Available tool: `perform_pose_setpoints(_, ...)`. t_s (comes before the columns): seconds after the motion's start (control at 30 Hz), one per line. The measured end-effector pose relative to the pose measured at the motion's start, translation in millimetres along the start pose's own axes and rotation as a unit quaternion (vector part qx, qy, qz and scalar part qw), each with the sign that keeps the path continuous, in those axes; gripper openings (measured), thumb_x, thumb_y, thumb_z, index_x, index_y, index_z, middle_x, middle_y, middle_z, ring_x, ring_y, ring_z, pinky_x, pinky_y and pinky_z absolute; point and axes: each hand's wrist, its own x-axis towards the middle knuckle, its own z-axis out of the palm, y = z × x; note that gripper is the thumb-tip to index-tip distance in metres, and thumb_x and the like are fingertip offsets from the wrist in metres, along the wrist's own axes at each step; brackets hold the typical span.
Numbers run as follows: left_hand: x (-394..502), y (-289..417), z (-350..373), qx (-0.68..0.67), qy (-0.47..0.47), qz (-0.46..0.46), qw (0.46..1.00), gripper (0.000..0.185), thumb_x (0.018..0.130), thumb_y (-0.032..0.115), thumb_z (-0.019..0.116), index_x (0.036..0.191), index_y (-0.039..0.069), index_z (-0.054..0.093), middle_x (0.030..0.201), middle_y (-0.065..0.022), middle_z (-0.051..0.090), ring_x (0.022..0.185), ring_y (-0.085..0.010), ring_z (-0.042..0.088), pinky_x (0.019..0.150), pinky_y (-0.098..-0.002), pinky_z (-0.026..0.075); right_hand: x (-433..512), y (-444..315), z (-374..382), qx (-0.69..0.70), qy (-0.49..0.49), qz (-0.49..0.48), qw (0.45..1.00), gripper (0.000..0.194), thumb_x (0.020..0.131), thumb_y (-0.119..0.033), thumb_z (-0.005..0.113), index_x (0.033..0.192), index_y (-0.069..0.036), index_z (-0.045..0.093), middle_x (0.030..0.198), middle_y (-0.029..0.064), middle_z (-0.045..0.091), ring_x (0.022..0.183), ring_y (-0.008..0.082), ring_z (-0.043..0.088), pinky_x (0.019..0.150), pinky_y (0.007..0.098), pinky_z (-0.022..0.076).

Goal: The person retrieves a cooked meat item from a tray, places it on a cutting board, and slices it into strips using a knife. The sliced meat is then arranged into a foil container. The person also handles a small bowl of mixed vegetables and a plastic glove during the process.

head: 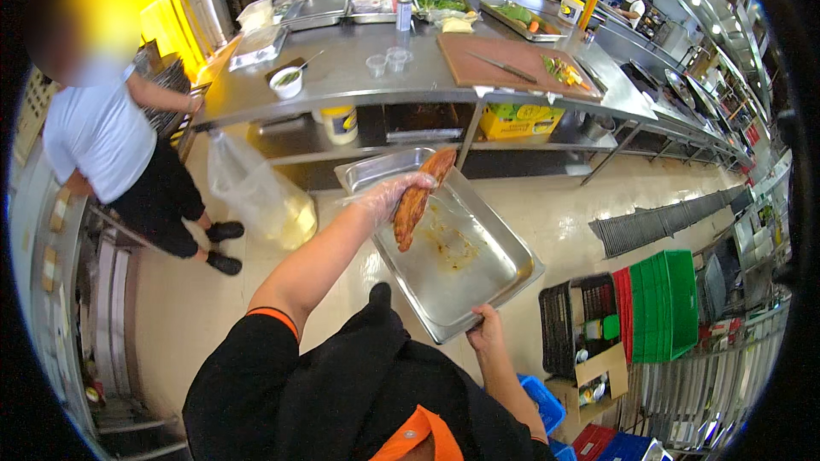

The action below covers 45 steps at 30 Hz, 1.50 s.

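In a clear plastic glove, my left hand [398, 197] grips a long browned piece of cooked meat [416, 205] by its middle. The meat is raised over a rectangular stainless steel pan [477, 298], whose bottom shows brown juices and small bits. My bare right hand [487, 328] clasps the rim at the pan's near corner, with the thumb over the edge. The pan is held in the air above the floor, slightly askew. Part of the meat is hidden behind the gloved fingers.
Ahead runs a steel counter [346, 70] with a brown cutting board [471, 67], a knife [503, 67], trays and a white bowl [286, 83]. A person [102, 134] stands at left beside a clear plastic bag [256, 198]. Green crates [663, 307] and a cardboard box [602, 374] sit at right.
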Motion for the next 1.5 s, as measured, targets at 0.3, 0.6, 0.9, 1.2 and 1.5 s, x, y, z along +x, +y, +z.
perform_pose_setpoints(0.3,157,121,-86,-0.006,0.053,-0.049,0.997,0.039,0.079,0.038,0.08,0.101,0.009,0.068,0.087,-0.0079,0.068,0.075,-0.0212,0.066,0.069,-0.036,0.056,334,26,168,0.052,0.083,0.016,0.995,0.066,0.088,-0.001,0.062,0.145,-0.023,0.036,0.135,0.0126,0.052,0.119,0.0337,0.056,0.099,0.0617,0.049)
perform_pose_setpoints(0.6,265,209,-85,-0.007,0.096,-0.032,0.995,0.045,0.082,0.036,0.076,0.111,0.004,0.064,0.09,-0.0099,0.067,0.075,-0.0218,0.066,0.07,-0.0363,0.055,543,-20,254,0.019,-0.084,0.164,0.983,0.06,0.097,-0.019,0.069,0.151,-0.023,0.043,0.137,-0.0027,0.06,0.12,0.0182,0.06,0.082,0.0355,0.0512)
perform_pose_setpoints(0.9,385,322,-20,0.064,0.084,-0.053,0.993,0.08,0.073,0.026,0.084,0.142,0.0,0.051,0.122,-0.0119,0.062,0.111,-0.0215,0.061,0.099,-0.0353,0.048,542,-367,330,-0.729,-0.214,-0.256,0.597,0.038,0.087,-0.015,0.071,0.123,-0.004,0.064,0.109,0.0159,0.065,0.102,0.0326,0.063,0.085,0.0449,0.0509)
perform_pose_setpoints(1.2,524,316,15,0.246,-0.012,0.065,0.967,0.077,0.069,0.018,0.086,0.137,0.0,0.055,0.124,-0.0114,0.065,0.116,-0.0238,0.061,0.108,-0.0367,0.044,619,-490,315,-0.823,-0.081,-0.341,0.447,0.041,0.085,-0.015,0.075,0.123,-0.005,0.062,0.113,0.0143,0.059,0.108,0.0372,0.059,0.088,0.0458,0.0505)
perform_pose_setpoints(1.5,578,330,78,0.747,0.055,0.183,0.637,0.078,0.075,0.044,0.082,0.138,0.006,0.056,0.134,-0.019,0.058,0.124,-0.0391,0.057,0.106,-0.0471,0.046,396,-514,74,-0.648,0.441,-0.193,0.59,0.033,0.097,-0.026,0.063,0.117,0.0,0.066,0.097,0.0211,0.067,0.094,0.0426,0.067,0.083,0.0475,0.0537)
